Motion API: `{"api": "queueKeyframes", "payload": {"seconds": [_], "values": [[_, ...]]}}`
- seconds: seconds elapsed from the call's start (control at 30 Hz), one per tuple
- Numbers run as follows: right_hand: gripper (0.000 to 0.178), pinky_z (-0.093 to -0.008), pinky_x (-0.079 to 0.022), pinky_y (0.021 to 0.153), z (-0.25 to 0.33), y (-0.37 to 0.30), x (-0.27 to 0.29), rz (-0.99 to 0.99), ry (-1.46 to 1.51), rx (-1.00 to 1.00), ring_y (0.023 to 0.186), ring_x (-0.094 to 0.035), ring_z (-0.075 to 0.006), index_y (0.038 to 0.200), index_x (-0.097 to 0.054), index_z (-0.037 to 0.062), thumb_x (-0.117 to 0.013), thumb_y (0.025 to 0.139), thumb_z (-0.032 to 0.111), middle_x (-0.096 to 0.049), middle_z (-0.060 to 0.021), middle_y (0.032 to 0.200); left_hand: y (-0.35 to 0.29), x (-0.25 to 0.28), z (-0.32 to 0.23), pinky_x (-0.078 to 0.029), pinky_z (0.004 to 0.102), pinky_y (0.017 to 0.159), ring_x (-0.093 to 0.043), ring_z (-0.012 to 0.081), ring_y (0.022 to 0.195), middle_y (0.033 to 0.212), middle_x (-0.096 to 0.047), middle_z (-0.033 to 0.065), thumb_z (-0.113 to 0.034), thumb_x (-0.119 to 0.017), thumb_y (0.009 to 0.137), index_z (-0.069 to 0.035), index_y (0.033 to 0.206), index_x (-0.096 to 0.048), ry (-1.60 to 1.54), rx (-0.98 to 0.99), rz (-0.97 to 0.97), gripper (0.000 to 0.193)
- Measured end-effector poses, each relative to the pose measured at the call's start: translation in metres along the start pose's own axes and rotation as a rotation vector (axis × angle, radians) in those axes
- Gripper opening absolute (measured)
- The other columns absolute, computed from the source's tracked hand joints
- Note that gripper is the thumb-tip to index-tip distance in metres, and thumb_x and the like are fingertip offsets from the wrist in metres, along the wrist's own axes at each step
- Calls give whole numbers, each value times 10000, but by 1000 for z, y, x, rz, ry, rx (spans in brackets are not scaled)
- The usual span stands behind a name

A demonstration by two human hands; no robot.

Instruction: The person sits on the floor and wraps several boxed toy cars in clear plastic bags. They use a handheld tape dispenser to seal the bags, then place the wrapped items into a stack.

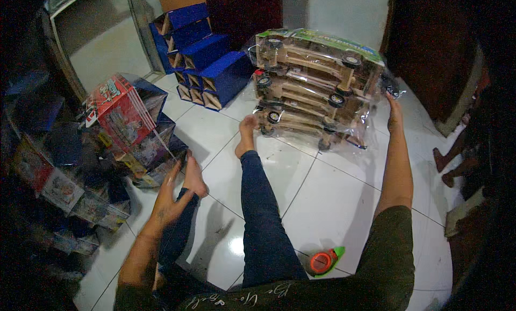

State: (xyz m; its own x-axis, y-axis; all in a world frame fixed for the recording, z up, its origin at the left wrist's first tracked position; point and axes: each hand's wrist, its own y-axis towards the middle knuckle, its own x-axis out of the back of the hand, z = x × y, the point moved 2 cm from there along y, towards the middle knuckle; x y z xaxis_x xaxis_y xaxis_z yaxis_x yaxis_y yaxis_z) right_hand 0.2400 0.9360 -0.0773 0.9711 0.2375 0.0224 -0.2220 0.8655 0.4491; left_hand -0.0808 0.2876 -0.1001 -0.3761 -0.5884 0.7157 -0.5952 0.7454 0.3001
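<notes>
Olive-sleeved arms (399,174) outstretched, hands (169,199) (395,116) apparently unclenched

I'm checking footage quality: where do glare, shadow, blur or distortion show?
In the head view: a glare spot on the white floor, a shadow beside it between the legs; shiny reflections on the plastic wrap; left hand looks slightly soft; stacked packages at far left dim, grainy; dark door edge bowed, corners black.

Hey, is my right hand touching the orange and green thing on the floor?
Apart. The head view shows the right hand by the clear-wrapped toy vehicles, with white floor tiles visible between that hand and the orange and green thing.
</notes>
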Motion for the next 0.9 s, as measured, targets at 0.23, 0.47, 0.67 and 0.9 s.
{"api": "queueKeyframes", "payload": {"seconds": [0.23, 0.47, 0.67, 0.9], "values": [[428, -284, -403, 833, -3, 12, 3, -111, 3, 121, 898, -556, -147, 954, -668, 27, -604, 867, 441, -639, -78, 980, 349, -72, -27, -282, 467, 1088, -342, 425, 1298, 1421, -306, 291, -239, -797, 676, -53, 1472, -139, 412, -473, -318, 1050], [414, -306, -394, 754, 7, 10, 5, -12, 47, 276, 769, -510, -151, 836, -588, 65, -405, 986, 405, -574, -54, 795, 485, -112, -76, -263, 641, 1023, -477, 295, 1212, 1285, -524, 77, -408, -541, 898, -183, 1197, -599, 854, -86, -175, 379], [418, -303, -388, 693, 55, 22, -16, -363, -39, 415, 715, -523, -149, 786, -579, 70, -389, 996, 378, -599, -40, 750, 458, -69, -81, -327, 550, 981, -561, 295, 1030, 1043, -612, 114, -237, -431, 954, -78, 1004, -613, 876, -592, -683, 247], [405, -321, -450, 772, 277, 92, 17, -638, -83, 507, 816, -592, -183, 984, -662, 42, -480, 953, 403, -666, -62, 894, 387, 74, -158, -461, 435, 718, -576, 409, 795, 855, -585, 206, -275, -402, 978, -2, 870, -580, 480, -777, -943, 344]]}}
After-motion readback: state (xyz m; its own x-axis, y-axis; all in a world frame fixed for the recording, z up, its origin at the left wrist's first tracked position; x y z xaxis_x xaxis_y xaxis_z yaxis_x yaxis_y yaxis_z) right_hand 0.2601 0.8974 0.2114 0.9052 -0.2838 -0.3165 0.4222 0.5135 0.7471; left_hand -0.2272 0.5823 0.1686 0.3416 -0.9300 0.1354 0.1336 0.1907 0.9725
